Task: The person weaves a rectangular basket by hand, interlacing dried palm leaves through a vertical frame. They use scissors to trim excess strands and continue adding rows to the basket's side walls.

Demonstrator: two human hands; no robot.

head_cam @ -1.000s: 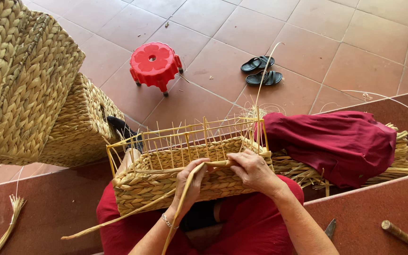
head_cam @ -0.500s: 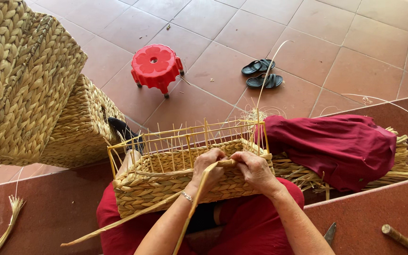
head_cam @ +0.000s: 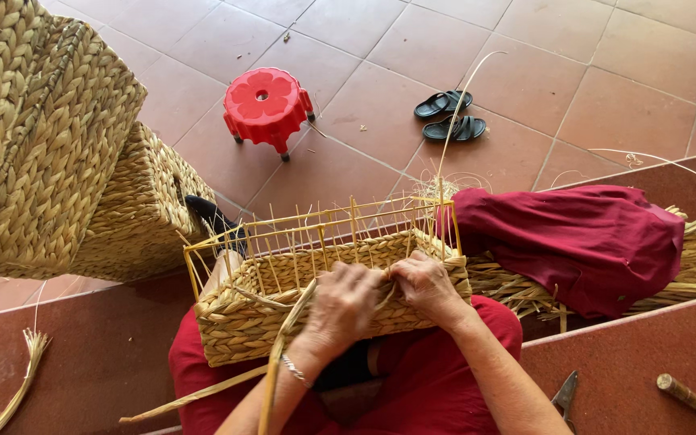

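Both my hands on the half-woven basket [head_cam: 283,310]: left hand [head_cam: 341,310] grips a straw strand [head_cam: 277,362], right hand [head_cam: 424,286] beside it pinching weave. Red stool [head_cam: 266,103] well beyond.

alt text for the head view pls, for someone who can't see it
Both hands, left and right, press on the near wall of a half-woven straw basket on a yellow wire frame, resting on the person's lap. Finished baskets, a red stool and sandals are beyond.

No packages, labels, signs or screens show anywhere in this view, on the floor or on the raised ledge.
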